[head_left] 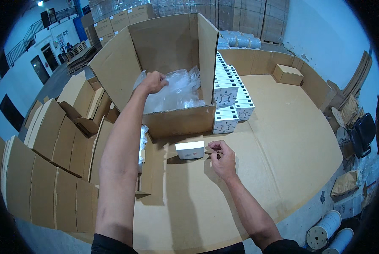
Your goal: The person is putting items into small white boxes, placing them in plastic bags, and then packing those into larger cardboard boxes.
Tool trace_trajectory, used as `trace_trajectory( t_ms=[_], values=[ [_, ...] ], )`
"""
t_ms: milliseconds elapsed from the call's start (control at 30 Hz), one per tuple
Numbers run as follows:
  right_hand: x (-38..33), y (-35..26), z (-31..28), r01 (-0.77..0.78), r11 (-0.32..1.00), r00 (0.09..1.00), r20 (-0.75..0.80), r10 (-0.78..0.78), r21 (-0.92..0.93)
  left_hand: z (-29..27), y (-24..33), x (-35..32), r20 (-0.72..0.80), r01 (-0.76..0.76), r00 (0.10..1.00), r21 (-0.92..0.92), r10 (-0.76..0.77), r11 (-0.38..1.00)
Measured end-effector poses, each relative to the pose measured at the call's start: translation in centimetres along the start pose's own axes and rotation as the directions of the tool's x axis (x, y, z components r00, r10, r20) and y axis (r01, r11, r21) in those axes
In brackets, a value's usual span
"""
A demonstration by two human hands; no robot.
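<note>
My left hand (pixel 154 82) reaches over a large open carton (pixel 179 120) that holds clear plastic bags (pixel 176 91). Its fingers are curled closed at the upper edge of the bags, pinching the plastic. In front of the carton a small white box (pixel 190 150) stands on the cardboard-covered table (pixel 257 186). Just right of that box is my right hand (pixel 223 158), its fingers loosely bent and apart, holding nothing. A narrow gap separates its fingertips from the box.
White boxes with printed fronts (pixel 226 94) are stacked right of the carton. An open cardboard tray (pixel 145 169) with plastic-wrapped items sits under my left forearm. Brown cartons (pixel 49 169) line the left side. A small brown box (pixel 288 74) rests at the far right, by a cardboard rim.
</note>
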State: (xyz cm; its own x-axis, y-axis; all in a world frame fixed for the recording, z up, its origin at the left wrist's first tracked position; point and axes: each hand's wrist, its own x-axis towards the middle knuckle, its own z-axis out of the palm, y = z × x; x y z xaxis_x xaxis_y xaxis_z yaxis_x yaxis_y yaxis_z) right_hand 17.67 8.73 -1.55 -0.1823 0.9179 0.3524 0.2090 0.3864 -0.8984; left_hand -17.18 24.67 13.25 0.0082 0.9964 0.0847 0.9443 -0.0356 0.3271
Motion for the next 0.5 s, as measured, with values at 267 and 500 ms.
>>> trace_trajectory(
  t_ms=[267, 500],
  values=[
    [-0.3, 0.6, 0.1, 0.039, 0.999, 0.999, -0.002, -0.039, 0.020, -8.7, 1.6, -1.3, -0.644, -0.072, 0.763, -0.158, -0.048, 0.985],
    [-1.1, 1.3, -0.3, -0.043, 0.993, 0.998, -0.037, 0.047, 0.110, -12.4, 10.8, -8.0, -0.639, -0.467, 0.743, -0.709, -0.200, 0.528]
  ],
)
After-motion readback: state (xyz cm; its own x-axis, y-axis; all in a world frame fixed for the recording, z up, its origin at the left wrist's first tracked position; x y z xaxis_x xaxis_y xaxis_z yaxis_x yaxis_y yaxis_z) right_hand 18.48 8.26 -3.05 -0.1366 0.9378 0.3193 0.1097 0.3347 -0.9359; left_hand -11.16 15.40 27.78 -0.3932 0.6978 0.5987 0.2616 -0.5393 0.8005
